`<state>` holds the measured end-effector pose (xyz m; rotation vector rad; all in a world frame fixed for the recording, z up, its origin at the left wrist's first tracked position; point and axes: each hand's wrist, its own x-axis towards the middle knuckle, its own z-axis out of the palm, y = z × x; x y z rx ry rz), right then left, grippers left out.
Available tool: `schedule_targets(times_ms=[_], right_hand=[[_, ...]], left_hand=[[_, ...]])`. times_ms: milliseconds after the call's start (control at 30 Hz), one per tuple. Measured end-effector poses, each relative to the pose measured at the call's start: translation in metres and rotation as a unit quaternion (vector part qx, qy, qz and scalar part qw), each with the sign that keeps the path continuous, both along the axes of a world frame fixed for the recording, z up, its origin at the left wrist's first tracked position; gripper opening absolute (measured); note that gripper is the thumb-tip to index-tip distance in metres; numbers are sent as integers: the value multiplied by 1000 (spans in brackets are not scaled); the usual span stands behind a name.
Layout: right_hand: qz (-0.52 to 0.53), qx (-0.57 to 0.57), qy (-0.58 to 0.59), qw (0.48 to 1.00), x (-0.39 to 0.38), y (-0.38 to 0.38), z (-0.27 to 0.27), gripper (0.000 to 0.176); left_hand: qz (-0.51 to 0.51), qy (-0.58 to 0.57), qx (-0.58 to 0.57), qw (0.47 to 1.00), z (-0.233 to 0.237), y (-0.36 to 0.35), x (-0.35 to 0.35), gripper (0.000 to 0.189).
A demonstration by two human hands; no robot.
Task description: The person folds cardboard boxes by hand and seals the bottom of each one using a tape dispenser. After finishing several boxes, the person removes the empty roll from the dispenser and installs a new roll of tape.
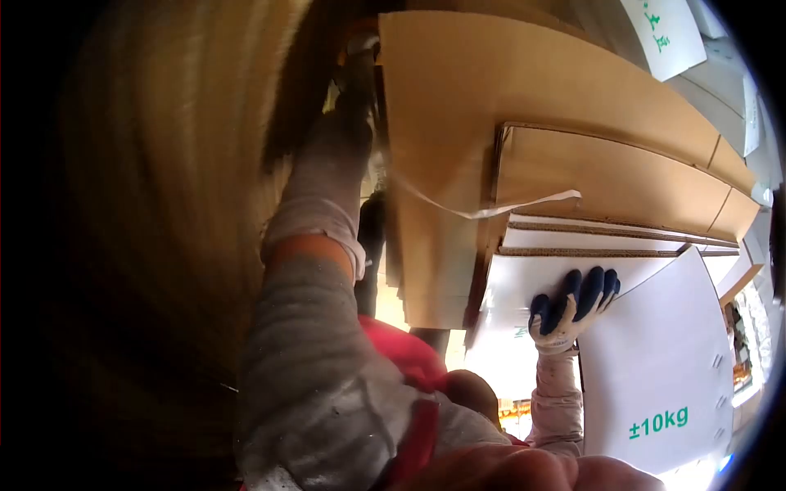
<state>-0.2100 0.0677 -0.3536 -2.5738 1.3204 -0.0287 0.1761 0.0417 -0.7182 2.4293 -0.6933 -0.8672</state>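
My right hand (573, 309), in a white glove with dark blue fingers, rests on a white cardboard sheet (512, 282). Its fingers are spread and slightly bent. Beside it a white cardboard panel (655, 352) marked "±10kg" in green stands tilted. My left arm stretches away in a grey sleeve. At its far end, my left hand (360, 45) is in shadow by the edge of a large brown cardboard sheet (458, 90); its fingers cannot be made out. A smaller stack of brown cardboard (606, 176) overlaps that sheet.
A loose white strip (524, 204) hangs across the brown cardboard. More white cartons (667, 37) with green print are at the upper right. A brown surface (164, 204), smeared by motion, fills the left side. Red cloth (401, 352) shows at my body.
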Motion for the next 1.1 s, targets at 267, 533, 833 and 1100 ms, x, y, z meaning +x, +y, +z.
schedule_targets(times_ms=[267, 533, 833, 1100], right_hand=[[-2, -41, -12, 999, 11, -3, 12, 41], [-34, -87, 11, 996, 10, 12, 19, 53], [-116, 573, -529, 615, 45, 211, 133, 55], [-184, 575, -643, 471, 65, 188, 257, 42]], left_hand=[[123, 140, -108, 977, 172, 135, -52, 49], [134, 82, -74, 985, 290, 300, -80, 29], [-4, 172, -279, 945, 500, 361, -182, 55], [-179, -207, -306, 912, 658, 319, -216, 68]])
